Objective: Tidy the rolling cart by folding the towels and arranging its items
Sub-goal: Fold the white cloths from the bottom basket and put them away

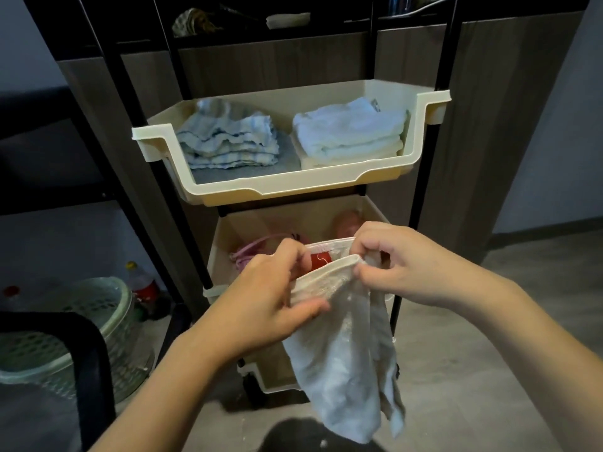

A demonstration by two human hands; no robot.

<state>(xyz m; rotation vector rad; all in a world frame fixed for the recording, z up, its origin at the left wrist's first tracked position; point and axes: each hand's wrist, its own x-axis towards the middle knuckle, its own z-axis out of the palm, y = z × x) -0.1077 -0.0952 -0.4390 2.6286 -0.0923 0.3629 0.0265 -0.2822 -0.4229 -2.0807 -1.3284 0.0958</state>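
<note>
Dim room. Grey wood-grain floor (489,321) spreads at five o'clock; dark wood-grain cabinet panels (473,109) stand at twelve. A pale green perforated basket (65,337) sits at eight, beside a red-labelled bottle (143,285).

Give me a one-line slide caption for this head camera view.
Both hands, left and right, hold a white towel before a cream cart tray with two folded stacks.

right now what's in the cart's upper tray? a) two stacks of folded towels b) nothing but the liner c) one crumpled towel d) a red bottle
a: the upper tray holds a blue-edged folded stack on the left and a white folded stack on the right, while both hands hold another white towel below it.
</note>
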